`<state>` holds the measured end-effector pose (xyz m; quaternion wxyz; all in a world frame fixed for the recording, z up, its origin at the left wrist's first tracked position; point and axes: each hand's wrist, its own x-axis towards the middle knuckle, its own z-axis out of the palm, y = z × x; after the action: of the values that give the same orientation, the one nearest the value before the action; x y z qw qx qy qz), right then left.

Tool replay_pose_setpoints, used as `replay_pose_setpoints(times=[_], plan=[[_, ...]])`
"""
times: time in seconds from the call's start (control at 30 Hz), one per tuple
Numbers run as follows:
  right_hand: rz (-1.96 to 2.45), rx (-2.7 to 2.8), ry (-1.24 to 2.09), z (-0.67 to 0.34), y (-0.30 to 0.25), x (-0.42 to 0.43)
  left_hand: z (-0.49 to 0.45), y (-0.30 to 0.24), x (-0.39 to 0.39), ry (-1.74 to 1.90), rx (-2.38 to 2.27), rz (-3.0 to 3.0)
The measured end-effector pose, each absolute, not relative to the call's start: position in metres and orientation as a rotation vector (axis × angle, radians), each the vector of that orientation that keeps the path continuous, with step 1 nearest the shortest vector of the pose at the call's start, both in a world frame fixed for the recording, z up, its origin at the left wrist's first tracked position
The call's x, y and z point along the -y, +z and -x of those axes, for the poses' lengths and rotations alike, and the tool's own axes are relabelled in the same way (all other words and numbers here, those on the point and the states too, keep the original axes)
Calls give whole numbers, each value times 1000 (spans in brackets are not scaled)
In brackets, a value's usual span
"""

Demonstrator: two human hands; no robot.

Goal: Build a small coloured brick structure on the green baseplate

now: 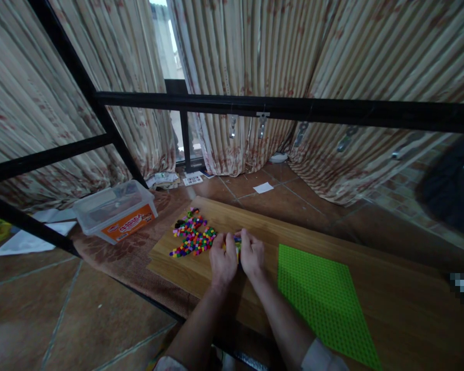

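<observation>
My left hand (223, 260) and my right hand (252, 252) meet over the wooden board, fingers curled in toward each other. Between them show small coloured building bricks (237, 242), yellow and blue among them, mostly hidden by my fingers. Just left of my left hand spreads a loose pile of small multicoloured bricks (193, 234). To the right of my right hand a bright green studded baseplate (320, 293) lies flat on the board.
The wooden board (251, 214) rests on a reddish cloth (139, 275). A clear plastic box (114, 206) with an orange label stands at the left. Black metal bars (255, 105) with hanging clips cross in front of the curtains. Papers (263, 187) lie on the tiled floor.
</observation>
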<state>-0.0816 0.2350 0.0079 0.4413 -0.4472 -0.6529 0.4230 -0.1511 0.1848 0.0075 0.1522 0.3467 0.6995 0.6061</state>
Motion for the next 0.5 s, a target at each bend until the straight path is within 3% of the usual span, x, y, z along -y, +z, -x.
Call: replay_pose_setpoints(times=[0.33, 0.5], plan=[[974, 1345, 1351, 76, -7, -248, 156, 7, -187, 1730, -2039, -1046], [951, 1243, 1338, 76, -14, -250, 161, 7, -186, 1717, -2061, -1105]])
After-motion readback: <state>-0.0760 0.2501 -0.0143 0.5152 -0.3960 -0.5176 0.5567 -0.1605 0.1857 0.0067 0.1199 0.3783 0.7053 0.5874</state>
